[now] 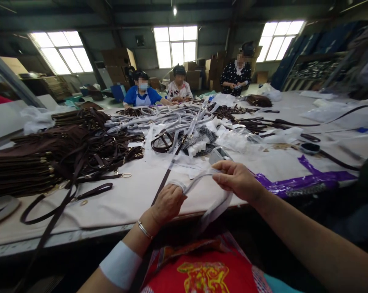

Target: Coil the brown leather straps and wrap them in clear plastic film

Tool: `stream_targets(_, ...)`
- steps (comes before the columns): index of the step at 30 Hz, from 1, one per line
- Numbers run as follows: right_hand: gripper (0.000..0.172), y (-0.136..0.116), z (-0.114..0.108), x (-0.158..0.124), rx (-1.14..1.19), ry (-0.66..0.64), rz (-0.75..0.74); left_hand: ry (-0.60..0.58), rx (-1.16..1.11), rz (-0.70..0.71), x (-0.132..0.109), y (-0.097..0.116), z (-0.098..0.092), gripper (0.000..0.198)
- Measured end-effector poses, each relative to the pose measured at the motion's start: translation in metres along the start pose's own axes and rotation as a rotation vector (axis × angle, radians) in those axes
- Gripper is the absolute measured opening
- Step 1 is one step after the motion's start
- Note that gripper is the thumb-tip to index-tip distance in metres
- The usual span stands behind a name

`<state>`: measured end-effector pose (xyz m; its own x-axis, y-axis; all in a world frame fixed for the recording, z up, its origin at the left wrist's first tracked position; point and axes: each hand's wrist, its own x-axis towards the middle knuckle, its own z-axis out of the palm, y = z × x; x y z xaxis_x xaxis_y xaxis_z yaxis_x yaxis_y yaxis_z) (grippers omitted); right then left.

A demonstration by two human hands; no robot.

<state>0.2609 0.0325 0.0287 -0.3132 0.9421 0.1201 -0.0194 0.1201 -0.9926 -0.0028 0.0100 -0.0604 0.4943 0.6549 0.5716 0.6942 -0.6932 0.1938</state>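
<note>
A whitish-grey strap point(199, 178) runs between my two hands above the table's near edge. My left hand point(168, 199) is closed round one part of it, where a loop shows over the fingers. My right hand point(237, 179) pinches the strap between thumb and fingers. From there a loose length hangs below the table edge. Just beyond my right hand lies a small grey-white boxy object point(220, 154). A dark brown strap point(165, 181) passes behind my left hand toward a large heap of whitish wrapped straps point(171, 118).
Stacked dark brown leather pieces point(22, 171) and tangled brown straps point(101, 152) lie on the left. Purple tape point(306, 179) covers the table edge at right. Clear plastic bags point(242, 140) lie mid-table. Several people are at the far side, before cardboard boxes point(118, 65).
</note>
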Motion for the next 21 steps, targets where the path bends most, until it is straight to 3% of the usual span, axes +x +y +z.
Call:
stream_targets(3, 0.024, -0.002, -0.015, 0.034, -0.502, 0.052, -0.251, -0.138, -0.249, -0.066, 0.001, 0.018, -0.017, 0.026)
stream_targets(6, 0.023, 0.012, -0.011, 0.055, -0.587, -0.141, -0.221, -0.246, -0.795, -0.295, 0.008, 0.037, -0.035, 0.032)
stream_targets(7, 0.026, 0.020, -0.003, 0.057, -0.541, -0.215, -0.157, -0.196, -0.995, -0.376, 0.012, 0.041, -0.040, 0.033)
stream_targets(9, 0.035, 0.035, 0.019, 0.056, -0.455, -0.328, -0.051, 0.023, -1.354, -0.502, 0.025, 0.041, -0.048, 0.034)
stream_targets(11, 0.047, 0.048, 0.044, 0.049, -0.377, -0.306, -0.009, 0.251, -1.604, -0.603, 0.041, 0.033, -0.055, 0.034)
stream_targets(13, 0.053, 0.058, 0.066, 0.040, -0.227, -0.185, -0.007, 0.390, -1.739, -0.715, 0.057, 0.022, -0.062, 0.031)
stream_targets(15, 0.046, 0.065, 0.081, 0.032, -0.146, -0.078, -0.098, 0.472, -1.794, -0.800, 0.070, 0.013, -0.070, 0.027)
stream_targets(18, 0.031, 0.071, 0.092, 0.022, -0.268, -0.060, -0.274, 0.594, -1.744, -0.804, 0.081, 0.006, -0.075, 0.024)
stream_targets(21, 0.033, 0.067, 0.098, 0.006, -0.200, -0.187, -0.130, 0.751, -1.538, -0.763, 0.082, 0.001, -0.071, 0.025)
